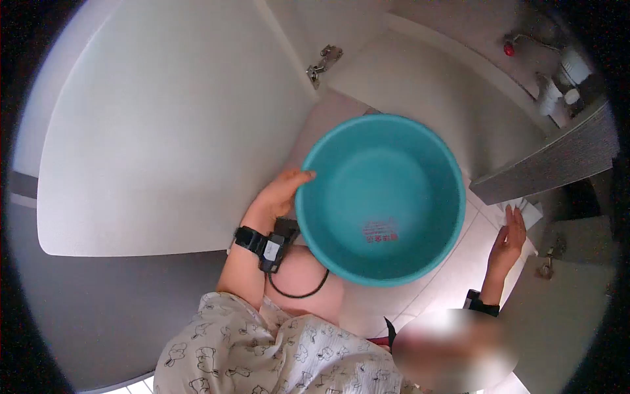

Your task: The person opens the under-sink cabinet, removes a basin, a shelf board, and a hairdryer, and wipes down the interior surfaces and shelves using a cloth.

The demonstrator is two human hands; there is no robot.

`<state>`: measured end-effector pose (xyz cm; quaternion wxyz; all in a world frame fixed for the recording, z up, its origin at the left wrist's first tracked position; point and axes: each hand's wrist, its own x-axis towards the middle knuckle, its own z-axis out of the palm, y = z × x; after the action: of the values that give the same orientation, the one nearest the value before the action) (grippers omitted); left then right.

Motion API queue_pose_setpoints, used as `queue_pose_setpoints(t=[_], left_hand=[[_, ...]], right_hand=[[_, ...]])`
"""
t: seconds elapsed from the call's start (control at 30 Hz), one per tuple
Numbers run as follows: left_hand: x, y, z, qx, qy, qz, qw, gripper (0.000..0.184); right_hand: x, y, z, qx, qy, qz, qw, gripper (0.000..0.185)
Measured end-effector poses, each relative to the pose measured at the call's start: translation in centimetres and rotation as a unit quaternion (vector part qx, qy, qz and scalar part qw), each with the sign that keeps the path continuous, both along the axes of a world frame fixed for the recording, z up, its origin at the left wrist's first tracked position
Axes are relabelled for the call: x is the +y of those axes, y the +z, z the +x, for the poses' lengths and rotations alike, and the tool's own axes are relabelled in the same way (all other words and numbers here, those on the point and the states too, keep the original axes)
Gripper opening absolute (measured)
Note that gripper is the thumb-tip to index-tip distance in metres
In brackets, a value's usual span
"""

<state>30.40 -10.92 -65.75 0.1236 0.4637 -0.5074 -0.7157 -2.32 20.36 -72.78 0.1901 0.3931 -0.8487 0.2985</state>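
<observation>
My left hand (282, 192) grips the left rim of a round teal plastic basin (387, 177), thumb over the edge and the other fingers hidden behind the wall. The basin is tilted so its inside faces me, and red printing shows on its bottom. Off to the right, my right hand (509, 240) has its fingers long and close together against a crumpled white cloth (530, 211), which appears pinned under them beside the dark panel. Whether it is cloth or paper is hard to tell.
A large white cabinet door (177, 131) stands open at left, with a metal hinge (323, 64). A dark panel edge (551, 161) and another open door (558, 315) flank the right. White fittings (561, 88) sit at upper right, above the tiled floor (436, 295).
</observation>
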Motion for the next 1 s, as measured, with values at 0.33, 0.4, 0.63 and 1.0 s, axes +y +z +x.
queue_pose_setpoints(t=[0.33,0.4,0.63,1.0], left_hand=[[1.2,-6.1,-2.8,-0.119,-0.307,0.1,0.939,0.04],[1.6,-7.0,-4.7,-0.172,-0.346,0.082,0.919,0.042],[0.8,-7.1,-12.1,-0.172,-0.437,-0.137,0.872,0.04],[0.0,-18.9,-13.7,-0.206,-0.368,-0.148,0.894,0.039]], right_hand=[[-1.5,4.4,2.1,-0.137,0.024,-0.053,0.989,0.026],[-1.5,4.6,1.8,-0.182,0.032,-0.115,0.976,0.021],[-3.3,6.5,1.8,-0.183,-0.033,-0.234,0.954,0.024],[-8.9,28.9,2.8,-0.055,0.013,-0.451,0.891,0.025]])
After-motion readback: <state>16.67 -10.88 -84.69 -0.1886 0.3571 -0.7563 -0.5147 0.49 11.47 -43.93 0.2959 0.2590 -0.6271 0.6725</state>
